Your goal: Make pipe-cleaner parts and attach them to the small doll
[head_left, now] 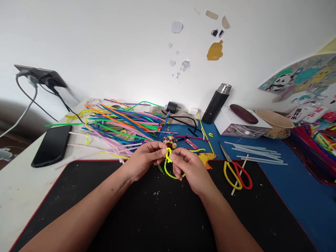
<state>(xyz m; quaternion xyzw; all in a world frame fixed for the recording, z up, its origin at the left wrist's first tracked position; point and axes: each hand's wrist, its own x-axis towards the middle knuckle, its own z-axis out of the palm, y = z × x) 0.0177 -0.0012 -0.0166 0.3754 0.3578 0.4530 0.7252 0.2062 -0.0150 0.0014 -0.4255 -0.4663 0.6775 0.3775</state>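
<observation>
A bright yellow pipe cleaner (168,171) is held between both hands above the black mat, its upper part bent into a small loop and the rest curving down below. My left hand (151,154) pinches the loop from the left with thumb and index finger. From the right, my right hand (189,164) grips the same pipe cleaner, its fingers curled. Just beyond the fingertips stands a small colourful figure (170,139), partly hidden. Behind my right hand lies a yellow hot glue gun (207,158), its near end hidden.
A heap of coloured pipe cleaners (126,120) spreads over the back left. At left is a black phone (51,145). Scissors (236,173) lie on a wooden stick at right, near glue sticks (258,154). A black thermos (216,104) and a white box (236,122) stand behind.
</observation>
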